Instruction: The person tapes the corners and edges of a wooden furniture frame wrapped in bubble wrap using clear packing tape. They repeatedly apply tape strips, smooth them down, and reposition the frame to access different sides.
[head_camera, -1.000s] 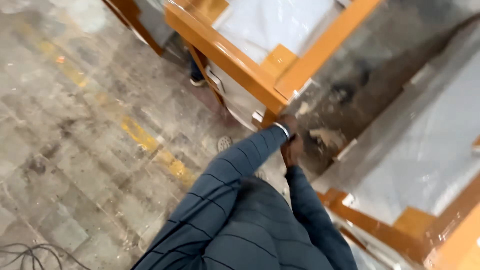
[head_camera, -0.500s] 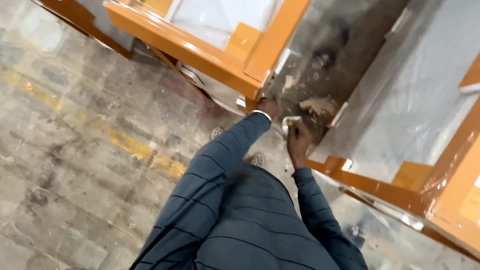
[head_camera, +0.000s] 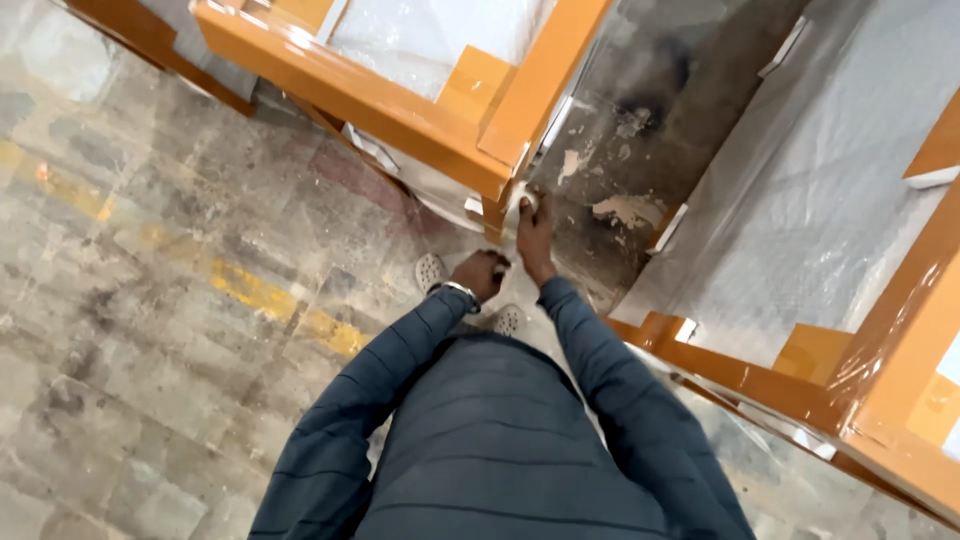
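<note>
The worn concrete floor (head_camera: 150, 300) carried a faded yellow line. The right hand (head_camera: 535, 235) pinched a small white piece (head_camera: 528, 200) against the orange frame's (head_camera: 420, 110) lower corner. The left hand (head_camera: 482, 272) hung just below, fingers curled; what it held could not be told.

1. An orange wooden frame (head_camera: 400, 110) is standing on the floor, its glossy rails wrapped in clear film and a pale panel lying inside it.
2. Its near corner post (head_camera: 493, 215) is pointing down toward the person.
3. A small whitish object (head_camera: 529, 200), too blurred to identify, is sitting against that corner.
</note>
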